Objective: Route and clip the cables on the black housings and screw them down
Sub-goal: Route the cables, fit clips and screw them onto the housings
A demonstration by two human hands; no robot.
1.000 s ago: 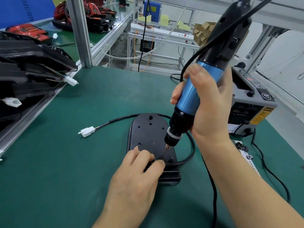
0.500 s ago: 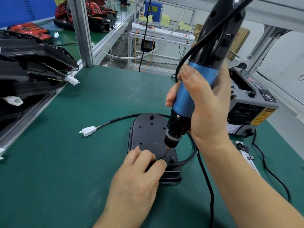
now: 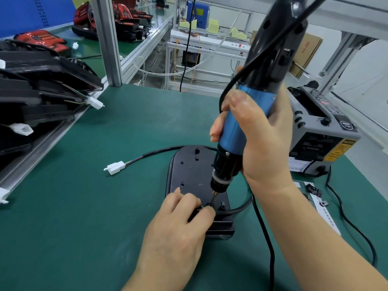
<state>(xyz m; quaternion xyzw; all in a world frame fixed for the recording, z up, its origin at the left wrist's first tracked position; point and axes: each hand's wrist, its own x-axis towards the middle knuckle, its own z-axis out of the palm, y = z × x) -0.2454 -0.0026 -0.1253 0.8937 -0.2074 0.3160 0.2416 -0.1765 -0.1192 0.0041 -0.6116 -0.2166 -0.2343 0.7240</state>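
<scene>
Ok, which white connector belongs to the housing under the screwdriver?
The white connector ending the black cable that loops round that black housing, mid-mat; the others stick out of the stacked housings at left.

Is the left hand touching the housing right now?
Touching. The head view shows the left hand lying on the housing, its fingertips pinching the cable against it beside the screwdriver bit.
</scene>
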